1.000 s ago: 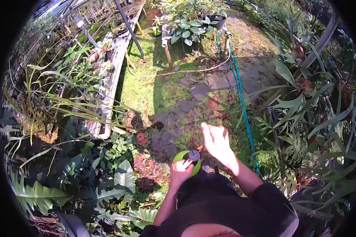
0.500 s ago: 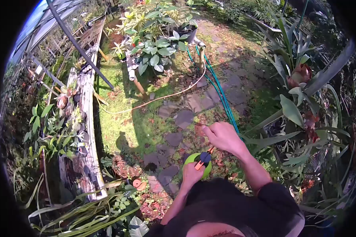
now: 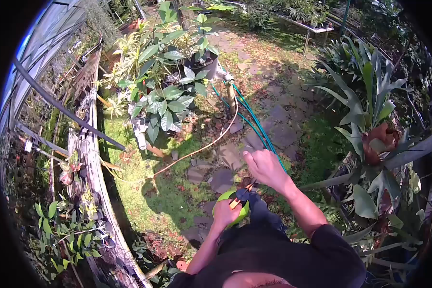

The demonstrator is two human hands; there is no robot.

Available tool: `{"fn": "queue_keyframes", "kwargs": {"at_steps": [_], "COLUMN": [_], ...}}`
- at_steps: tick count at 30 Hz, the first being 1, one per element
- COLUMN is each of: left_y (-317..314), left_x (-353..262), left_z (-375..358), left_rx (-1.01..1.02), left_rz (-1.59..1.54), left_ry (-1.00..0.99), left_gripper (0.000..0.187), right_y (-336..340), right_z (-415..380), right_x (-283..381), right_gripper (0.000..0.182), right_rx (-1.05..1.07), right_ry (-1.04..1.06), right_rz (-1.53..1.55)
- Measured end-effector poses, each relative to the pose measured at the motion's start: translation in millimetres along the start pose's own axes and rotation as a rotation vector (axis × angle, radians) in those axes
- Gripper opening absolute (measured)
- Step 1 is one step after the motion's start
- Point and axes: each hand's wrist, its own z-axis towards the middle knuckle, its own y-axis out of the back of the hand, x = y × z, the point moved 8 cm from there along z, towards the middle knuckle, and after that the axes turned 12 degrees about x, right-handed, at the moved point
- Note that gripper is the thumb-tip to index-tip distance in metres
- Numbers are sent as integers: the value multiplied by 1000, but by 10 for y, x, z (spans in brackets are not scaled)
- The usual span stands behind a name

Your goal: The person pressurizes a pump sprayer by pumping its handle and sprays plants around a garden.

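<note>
My left hand (image 3: 222,212) is closed around a dark-headed piece with orange parts (image 3: 243,194), low in front of my body. Directly beneath that hand is a rounded lime-green container (image 3: 244,212), partly hidden by the hand and the dark piece. My right hand (image 3: 268,169) is higher and further right, its fingers curled under and its thumb side toward the left. A thin orange end of the dark piece reaches up toward its underside. Whatever the right fingers hold is hidden from above.
Stone slabs (image 3: 222,181) run through moss ahead. A teal hose (image 3: 259,128) and a tan hose (image 3: 197,152) cross the ground near a post (image 3: 232,98). Potted plants (image 3: 170,103) stand ahead left, a weathered plank bench (image 3: 92,177) left, and staghorn ferns (image 3: 369,129) crowd the right.
The view has shifted and tilted up, with the plants ahead now closer and a jeans leg showing below. Both hands keep nearly the same pose over the green container.
</note>
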Motion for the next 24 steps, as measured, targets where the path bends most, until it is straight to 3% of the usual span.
{"fn": "queue_keyframes", "kwargs": {"at_steps": [1, 3, 4, 7, 8, 10, 12, 15, 16, 17, 19, 21, 23, 24], "left_y": [86, 177, 187, 330, 373, 507, 557, 571, 576, 585, 626, 617, 649, 669], "left_x": [-96, -296, -360, -694, -802, -1127, -1343, -1594, -1675, -1756, -1878, -1977, -2073, -2139], "left_z": [257, 803, 1037, 1707, 1851, 2205, 2650, 3234, 3468, 3706, 4182, 4596, 5050, 5312], "left_rx": [-3, -34, -41, -46, -47, -29, -19, 27, 60, 80, 115, 139, 198, 131], "left_rz": [-11, -53, -38, 56, 84, 14, -47, 43, 16, -5, -35, -27, -65, 47], "left_ry": [22, -43, -63, -116, -118, -118, -183, -196, -186, -183, -182, -255, -241, -231], "left_gripper": [29, 28, 27, 25, 24, 21, 23, 18, 19, 19, 20, 21, 22, 20], "right_y": [-156, -819, -782, 486, 603, 84, 360, 1153, 1194, 855, 696, 1101, 1569, 1288], "right_z": [184, 608, 796, 1215, 1373, 1591, 1859, 2176, 2251, 2457, 2796, 3061, 3221, 3468], "right_x": [-197, -679, -963, -1076, -1188, -1480, -1652, -2235, -2241, -2423, -2903, -3260, -3341, -3695], "right_gripper": [38, 32, 34, 34, 33, 34, 33, 30, 33, 32, 14, 13, 16, 16], "right_rx": [-44, 60, 41, -22, -35, 11, -41, -142, -302, -174, -151, -200, -482, -385], "right_ry": [17, 31, 60, -21, -75, -23, 96, -160, -15, -1, -23, -127, 57, -47], "right_rz": [104, 109, 88, 86, 25, 0, -69, 39, -246, -221, -166, -212, -431, -321]}}
